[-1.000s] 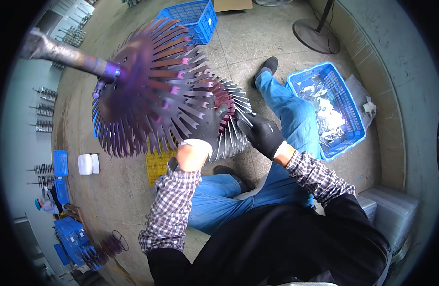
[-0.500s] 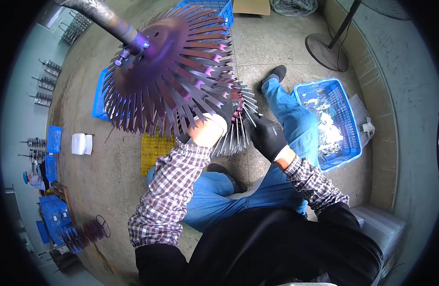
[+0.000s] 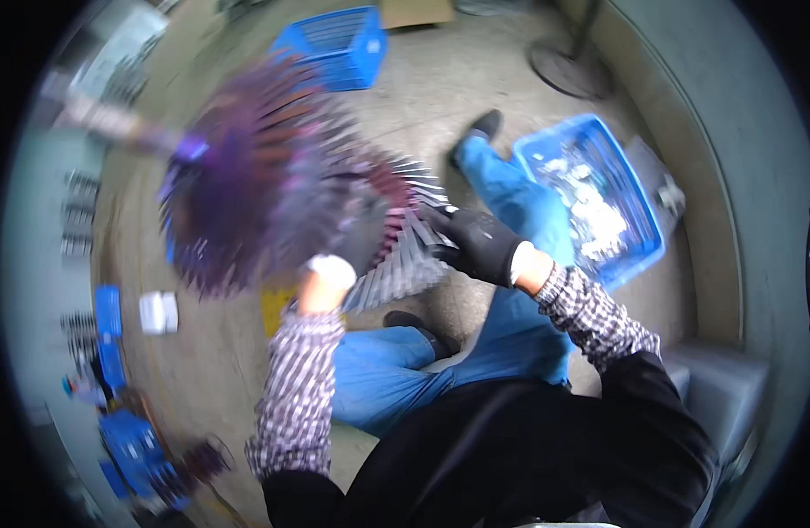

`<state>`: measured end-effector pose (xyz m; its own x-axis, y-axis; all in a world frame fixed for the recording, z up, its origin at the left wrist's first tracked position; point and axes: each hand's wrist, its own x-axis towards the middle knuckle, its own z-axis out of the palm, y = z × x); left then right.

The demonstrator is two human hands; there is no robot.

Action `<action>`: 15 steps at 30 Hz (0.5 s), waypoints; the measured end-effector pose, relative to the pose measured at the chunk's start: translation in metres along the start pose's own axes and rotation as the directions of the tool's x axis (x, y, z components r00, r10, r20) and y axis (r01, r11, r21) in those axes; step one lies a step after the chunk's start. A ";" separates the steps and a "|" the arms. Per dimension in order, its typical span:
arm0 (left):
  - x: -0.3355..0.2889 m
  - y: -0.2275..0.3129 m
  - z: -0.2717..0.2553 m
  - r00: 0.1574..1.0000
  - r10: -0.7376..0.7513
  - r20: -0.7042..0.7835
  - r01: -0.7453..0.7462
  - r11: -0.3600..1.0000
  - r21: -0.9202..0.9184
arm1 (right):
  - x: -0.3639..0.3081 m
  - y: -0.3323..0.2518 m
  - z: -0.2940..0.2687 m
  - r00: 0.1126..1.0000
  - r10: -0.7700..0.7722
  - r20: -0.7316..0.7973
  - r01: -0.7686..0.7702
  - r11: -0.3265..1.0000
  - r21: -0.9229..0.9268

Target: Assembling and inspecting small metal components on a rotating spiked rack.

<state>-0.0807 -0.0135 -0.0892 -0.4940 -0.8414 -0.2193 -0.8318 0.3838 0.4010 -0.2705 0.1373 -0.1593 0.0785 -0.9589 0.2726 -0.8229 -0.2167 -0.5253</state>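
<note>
A rack of purple round discs with radiating prongs hangs on a metal shaft, smeared by motion. Behind its front disc, another ring carries many thin silver metal strips fanned outward from a reddish hub. My left hand, in a black glove, reaches in between the front disc and the strips; its fingers are blurred and partly hidden. At the strips' outer ends on the right is my right hand, also black-gloved, with thumb and forefinger apart. Whether its fingertips touch a strip is unclear.
A blue crate of shiny flat pieces stands beside my right leg. Another blue crate and a cardboard box lie farther off. A stand's round base is by the right wall. A white bundle sits on the left floor.
The racks now appear farther left and blurred, as the whole view has shifted. My right hand's fingers have spread, and more of the silver strips show.
</note>
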 end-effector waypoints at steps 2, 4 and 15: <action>0.007 -0.091 0.004 0.965 0.230 -0.128 -0.252 0.949 -0.188 | 0.013 -0.015 -0.030 0.997 0.082 -0.015 -0.080 0.992 0.095; 0.006 -0.078 0.005 0.912 0.377 -0.163 -0.407 0.885 -0.228 | -0.025 0.038 -0.059 0.959 0.248 -0.136 -0.219 0.955 0.197; -0.010 -0.052 -0.012 0.995 0.097 -0.016 -0.098 0.962 -0.255 | -0.295 0.339 -0.041 0.478 0.848 -0.228 -0.862 0.404 -0.305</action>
<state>-0.0292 -0.0295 -0.0969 -0.5680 -0.8063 -0.1651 -0.6872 0.3542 0.6343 -0.5955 0.3545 -0.3848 -0.7886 -0.6007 -0.1314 -0.5720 0.7950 -0.2019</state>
